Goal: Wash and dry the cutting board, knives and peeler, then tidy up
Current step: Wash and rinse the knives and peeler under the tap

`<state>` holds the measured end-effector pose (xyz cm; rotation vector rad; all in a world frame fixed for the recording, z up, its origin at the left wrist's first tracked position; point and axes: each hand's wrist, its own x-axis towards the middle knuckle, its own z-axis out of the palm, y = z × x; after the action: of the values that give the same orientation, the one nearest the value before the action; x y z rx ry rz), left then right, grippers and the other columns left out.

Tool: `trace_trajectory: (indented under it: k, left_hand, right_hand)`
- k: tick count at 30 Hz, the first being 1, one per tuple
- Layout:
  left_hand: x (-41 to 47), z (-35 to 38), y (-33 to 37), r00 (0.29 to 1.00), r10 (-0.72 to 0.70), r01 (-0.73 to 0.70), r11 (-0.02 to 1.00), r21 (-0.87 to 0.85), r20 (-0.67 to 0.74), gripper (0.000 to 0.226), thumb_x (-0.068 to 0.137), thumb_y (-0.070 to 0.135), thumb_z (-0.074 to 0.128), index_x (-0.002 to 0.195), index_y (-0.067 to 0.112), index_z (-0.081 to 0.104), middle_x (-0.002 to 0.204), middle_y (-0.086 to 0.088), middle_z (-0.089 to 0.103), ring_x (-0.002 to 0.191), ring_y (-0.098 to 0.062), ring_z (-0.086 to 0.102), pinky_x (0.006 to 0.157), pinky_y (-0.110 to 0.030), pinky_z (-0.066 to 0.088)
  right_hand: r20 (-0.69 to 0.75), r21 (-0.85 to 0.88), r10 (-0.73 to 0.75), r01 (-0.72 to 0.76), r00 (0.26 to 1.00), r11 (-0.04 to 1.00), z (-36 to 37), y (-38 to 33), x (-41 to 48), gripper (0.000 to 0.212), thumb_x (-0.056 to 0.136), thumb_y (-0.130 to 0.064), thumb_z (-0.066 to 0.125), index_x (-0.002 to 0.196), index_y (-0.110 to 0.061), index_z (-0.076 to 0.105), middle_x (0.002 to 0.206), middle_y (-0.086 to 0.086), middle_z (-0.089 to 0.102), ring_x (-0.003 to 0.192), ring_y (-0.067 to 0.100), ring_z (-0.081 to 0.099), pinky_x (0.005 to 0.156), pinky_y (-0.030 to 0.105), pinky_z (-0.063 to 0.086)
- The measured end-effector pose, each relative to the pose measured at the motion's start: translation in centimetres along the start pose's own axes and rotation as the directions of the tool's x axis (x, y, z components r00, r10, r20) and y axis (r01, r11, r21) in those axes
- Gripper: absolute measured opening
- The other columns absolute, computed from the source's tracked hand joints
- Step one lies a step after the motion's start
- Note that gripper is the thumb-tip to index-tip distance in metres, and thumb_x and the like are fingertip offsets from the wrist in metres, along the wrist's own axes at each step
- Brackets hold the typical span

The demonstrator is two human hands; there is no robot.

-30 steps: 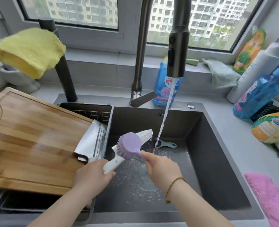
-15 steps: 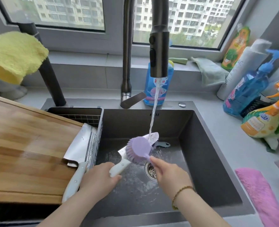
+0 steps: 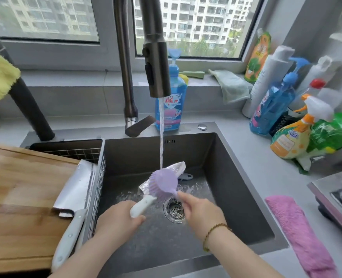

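Both hands (image 3: 118,219) (image 3: 202,211) still grip, left the knife (image 3: 143,204), right the brush (image 3: 165,183), now under water (image 3: 161,137).

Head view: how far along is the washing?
Done: nothing clearly; the cleaver lies on the cutting board. In hand: left hand holds a knife under the running water, right hand scrubs it with a brush. Left: peeler in the sink, board, drying, tidying.

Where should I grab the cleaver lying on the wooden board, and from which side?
By its white handle, coming from the near side. The cleaver lies flat along the cutting board's right edge, wide blade pointing away and handle toward you, so that likely keeps fingers clear of the blade.
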<state>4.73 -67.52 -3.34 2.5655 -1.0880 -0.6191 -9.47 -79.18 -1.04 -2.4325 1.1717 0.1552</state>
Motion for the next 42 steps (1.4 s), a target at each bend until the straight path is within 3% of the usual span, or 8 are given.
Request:
trace_trajectory:
  k: [7, 11, 15, 19, 23, 27, 34, 42]
  left_hand:
    - [0.6, 0.4, 0.8, 1.000, -0.004, 0.003, 0.997, 0.072, 0.019, 0.016, 0.082, 0.034, 0.057, 0.097, 0.038, 0.054, 0.086, 0.011, 0.056, 0.080, -0.013, 0.052, 0.053, -0.020, 0.031]
    - [1.0, 0.6, 1.6, 0.999, 0.001, -0.004, 0.997, 0.073, 0.033, 0.016, 0.079, 0.030, 0.057, 0.094, 0.037, 0.056, 0.084, 0.011, 0.055, 0.077, -0.013, 0.051, 0.053, -0.022, 0.032]
    - [1.2, 0.5, 1.2, 0.999, -0.030, 0.029, 0.998, 0.063, 0.027, 0.016, 0.079, 0.027, 0.055, 0.091, 0.037, 0.051, 0.083, 0.010, 0.054, 0.077, -0.013, 0.052, 0.052, -0.020, 0.031]
    - [0.8, 0.5, 1.4, 0.999, -0.025, 0.022, 0.996, 0.084, 0.034, 0.016, 0.079, 0.028, 0.054, 0.089, 0.038, 0.047, 0.085, 0.011, 0.053, 0.079, -0.013, 0.050, 0.054, -0.021, 0.032]
    - [1.0, 0.3, 0.8, 0.995, -0.098, 0.099, 0.994, -0.048, 0.034, 0.020, 0.080, 0.031, 0.058, 0.096, 0.036, 0.047, 0.081, 0.012, 0.054, 0.071, -0.010, 0.053, 0.051, -0.018, 0.031]
    - [0.4, 0.5, 0.4, 0.984, -0.106, 0.130, 0.977, -0.171, 0.144, 0.040, 0.076, 0.039, 0.068, 0.099, 0.030, 0.037, 0.078, 0.010, 0.053, 0.057, -0.008, 0.051, 0.055, -0.023, 0.038]
    - [1.2, 0.4, -0.2, 0.952, -0.114, 0.277, 0.719, -0.637, 0.285, 0.028, 0.080, 0.018, 0.070, 0.096, 0.012, 0.049, 0.061, -0.007, 0.053, 0.032, -0.009, 0.042, 0.035, -0.019, 0.033]
    - [0.8, 0.4, 0.8, 0.878, -0.104, 0.467, 0.410, -0.784, 0.468, 0.024, 0.096, 0.022, 0.046, 0.089, 0.003, 0.058, 0.063, -0.006, 0.056, 0.034, -0.009, 0.047, 0.034, -0.015, 0.036]
  right_hand:
    - [0.067, -0.012, -0.043, 0.044, 0.997, 0.999, 0.3, 0.5, -1.1, 0.043, 0.099, -0.025, 0.028, 0.132, -0.052, 0.032, 0.103, 0.006, 0.064, 0.093, 0.029, 0.059, 0.070, 0.029, 0.041]
    - [0.002, 0.003, 0.152, -0.152, 0.988, 0.988, -1.1, 2.4, 1.4, 0.043, 0.100, -0.023, 0.026, 0.134, -0.048, 0.033, 0.114, 0.007, 0.064, 0.103, 0.027, 0.060, 0.077, 0.029, 0.045]
    - [0.037, -0.010, -0.027, 0.028, 0.999, 1.000, 0.0, 0.9, -0.2, 0.041, 0.099, -0.027, 0.029, 0.130, -0.054, 0.035, 0.108, 0.007, 0.066, 0.100, 0.027, 0.060, 0.068, 0.028, 0.039]
    - [-0.014, 0.034, 0.182, -0.182, 0.983, 0.983, -1.3, 3.2, 2.5, 0.039, 0.099, -0.028, 0.029, 0.129, -0.049, 0.040, 0.116, 0.004, 0.063, 0.106, 0.026, 0.059, 0.082, 0.030, 0.047]
    - [0.038, 0.039, -0.005, 0.003, 0.999, 0.999, 0.0, 1.1, 1.0, 0.037, 0.099, -0.028, 0.031, 0.128, -0.048, 0.042, 0.112, 0.004, 0.066, 0.102, 0.026, 0.060, 0.075, 0.029, 0.045]
    - [-0.021, 0.180, 0.243, -0.235, 0.970, 0.955, -0.9, 3.7, 2.9, 0.037, 0.098, -0.027, 0.033, 0.129, -0.042, 0.045, 0.121, 0.004, 0.061, 0.109, 0.027, 0.057, 0.086, 0.031, 0.046]
    - [-0.162, 0.594, 0.270, -0.125, 0.949, 0.795, -0.6, 4.6, 1.5, 0.037, 0.094, -0.014, 0.044, 0.126, -0.029, 0.055, 0.100, 0.001, 0.066, 0.088, 0.019, 0.058, 0.075, 0.024, 0.043]
    - [-0.111, 0.556, 0.124, -0.042, 0.986, 0.830, 2.2, 3.1, 0.4, 0.038, 0.093, -0.014, 0.047, 0.127, -0.032, 0.054, 0.087, -0.007, 0.067, 0.071, 0.010, 0.055, 0.071, 0.023, 0.045]
